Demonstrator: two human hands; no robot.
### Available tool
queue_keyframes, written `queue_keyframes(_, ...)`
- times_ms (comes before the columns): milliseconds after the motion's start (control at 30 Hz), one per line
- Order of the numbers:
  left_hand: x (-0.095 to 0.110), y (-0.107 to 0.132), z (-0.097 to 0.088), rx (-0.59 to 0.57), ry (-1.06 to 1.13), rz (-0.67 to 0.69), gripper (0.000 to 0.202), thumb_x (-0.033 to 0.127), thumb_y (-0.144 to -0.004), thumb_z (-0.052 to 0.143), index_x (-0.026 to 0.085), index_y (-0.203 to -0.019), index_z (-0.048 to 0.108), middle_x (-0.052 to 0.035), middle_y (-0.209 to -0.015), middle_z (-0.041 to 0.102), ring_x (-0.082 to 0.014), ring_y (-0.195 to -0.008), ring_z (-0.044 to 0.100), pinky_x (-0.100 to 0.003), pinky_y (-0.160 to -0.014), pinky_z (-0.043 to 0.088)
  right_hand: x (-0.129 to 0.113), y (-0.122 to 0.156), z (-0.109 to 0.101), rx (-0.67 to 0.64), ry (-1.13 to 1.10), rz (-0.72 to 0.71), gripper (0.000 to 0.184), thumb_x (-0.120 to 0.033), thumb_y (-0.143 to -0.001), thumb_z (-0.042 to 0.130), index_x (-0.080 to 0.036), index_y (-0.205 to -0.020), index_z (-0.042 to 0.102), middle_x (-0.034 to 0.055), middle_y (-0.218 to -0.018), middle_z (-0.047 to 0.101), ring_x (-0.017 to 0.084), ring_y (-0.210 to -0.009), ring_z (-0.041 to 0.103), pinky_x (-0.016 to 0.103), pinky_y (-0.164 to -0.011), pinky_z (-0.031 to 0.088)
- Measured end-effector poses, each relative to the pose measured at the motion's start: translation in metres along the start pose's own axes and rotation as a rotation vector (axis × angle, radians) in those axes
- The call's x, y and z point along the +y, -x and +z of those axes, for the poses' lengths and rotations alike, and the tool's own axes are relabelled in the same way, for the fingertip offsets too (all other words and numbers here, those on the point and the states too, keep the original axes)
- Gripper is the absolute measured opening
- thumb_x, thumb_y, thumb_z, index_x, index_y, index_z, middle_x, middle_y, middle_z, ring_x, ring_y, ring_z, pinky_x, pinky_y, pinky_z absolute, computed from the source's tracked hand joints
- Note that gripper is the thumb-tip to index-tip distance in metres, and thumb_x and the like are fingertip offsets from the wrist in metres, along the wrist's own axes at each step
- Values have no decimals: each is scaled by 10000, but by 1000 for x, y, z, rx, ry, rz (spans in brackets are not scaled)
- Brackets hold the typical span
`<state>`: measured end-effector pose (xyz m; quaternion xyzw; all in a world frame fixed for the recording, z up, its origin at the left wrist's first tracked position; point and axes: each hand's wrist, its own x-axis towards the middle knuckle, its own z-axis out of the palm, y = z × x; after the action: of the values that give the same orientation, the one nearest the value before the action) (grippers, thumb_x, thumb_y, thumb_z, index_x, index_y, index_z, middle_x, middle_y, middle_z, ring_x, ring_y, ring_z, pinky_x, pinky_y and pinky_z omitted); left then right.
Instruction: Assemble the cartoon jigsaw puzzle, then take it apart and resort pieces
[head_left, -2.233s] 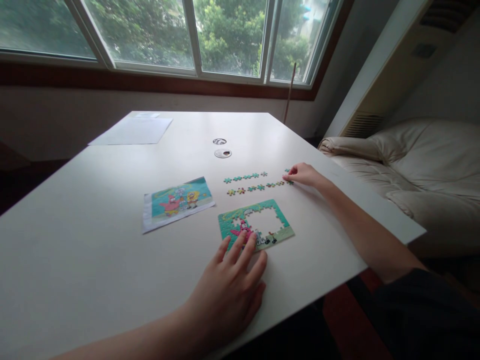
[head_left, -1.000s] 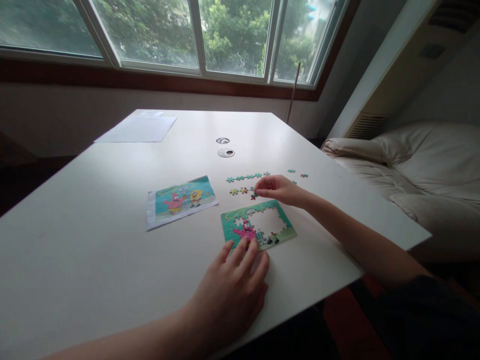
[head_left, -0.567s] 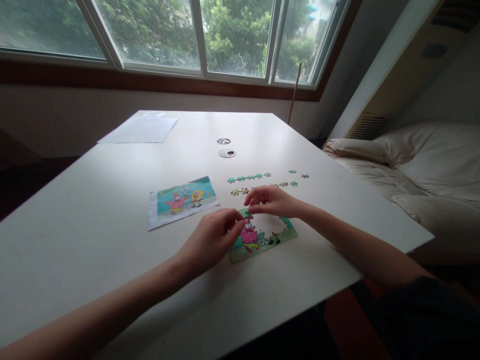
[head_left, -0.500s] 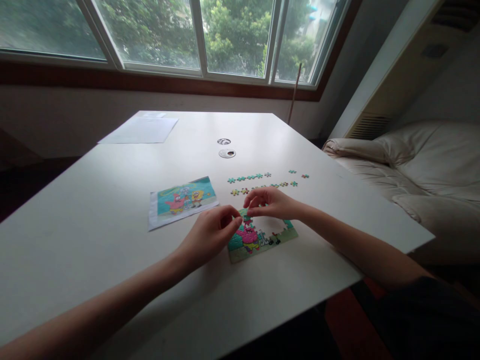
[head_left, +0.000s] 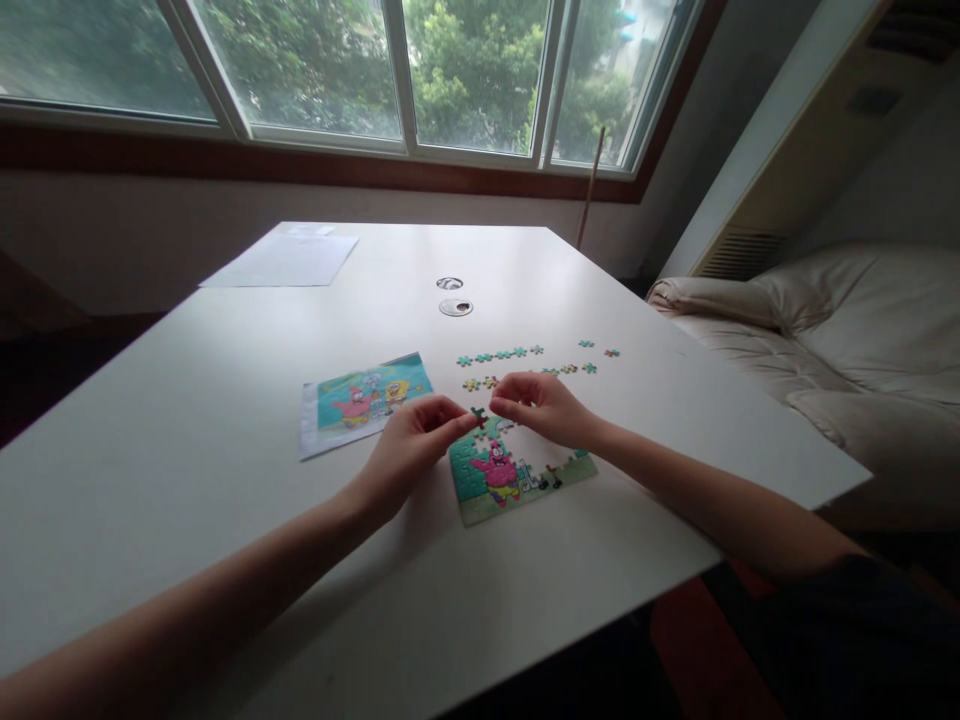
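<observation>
A small dark-green jigsaw piece (head_left: 480,416) is pinched at the fingertips of my left hand (head_left: 420,440), raised above the puzzle. Just right of that piece is my right hand (head_left: 544,405), its thumb and fingers drawn together; anything between them is hidden. Below both hands lies the partly assembled jigsaw puzzle (head_left: 499,475), showing a pink starfish figure and a gap in its upper middle and right. Loose puzzle pieces (head_left: 506,353) lie in rows beyond my right hand, which covers part of the nearer row.
Left of the puzzle lies a printed picture sheet (head_left: 360,400), partly behind my left hand. Two round inserts (head_left: 456,308) sit farther back on the white table (head_left: 225,430). White paper (head_left: 281,260) lies at the far left corner. A pale sofa (head_left: 810,330) stands on the right.
My left hand has drawn slightly back and up from the puzzle, and the piece in its fingertips now shows. My right hand stays close by, having moved only slightly.
</observation>
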<state>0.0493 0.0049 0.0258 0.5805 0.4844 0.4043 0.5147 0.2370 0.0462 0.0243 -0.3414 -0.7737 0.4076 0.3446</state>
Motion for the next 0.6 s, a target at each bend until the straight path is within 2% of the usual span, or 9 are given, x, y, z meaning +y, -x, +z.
queue_keyframes(67, 0, 0, 0, 33, 93, -36, 258, 384, -699, 658, 137, -678, 587, 67, -485, 400, -51, -452, 313, -180, -430, 222, -3, 2, 2, 12, 117, -39, 219, -369, -748, 628, -151, -727, 617, -24, -608, 565, 68, -565, 472, 216, -549, 371)
queue_keyframes(167, -1, 0, 1, 51, 180, -76, 266, 386, -676, 675, 133, -682, 593, 65, -484, 403, -50, -460, 323, -178, -439, 233, -8, 6, 5, 38, 207, -70, 189, -354, -732, 650, -166, -743, 636, -17, -634, 600, 75, -581, 495, 216, -561, 372)
queue_keyframes(333, -1, 0, 3, 58, 203, -114, 254, 365, -658, 684, 131, -657, 586, 64, -497, 402, -49, -467, 331, -180, -445, 238, -11, 8, 7, 116, 311, -132, 171, -354, -768, 619, -185, -771, 648, -8, -655, 615, 87, -594, 509, 224, -587, 394)
queue_keyframes(467, -3, 1, 3, 45, 132, -68, 237, 359, -680, 665, 140, -640, 583, 65, -488, 403, -53, -456, 335, -184, -432, 232, -10, 8, 7, 152, 405, -226, 144, -331, -776, 611, -190, -762, 634, 1, -688, 617, 98, -625, 525, 236, -615, 404)
queue_keyframes(600, -2, 2, 1, 22, -19, 43, 239, 369, -721, 622, 143, -649, 593, 47, -524, 465, -64, -478, 381, -188, -441, 279, -7, 8, 5, 149, 503, -318, 121, -310, -808, 579, -202, -775, 622, 4, -721, 634, 115, -704, 560, 270, -708, 393)
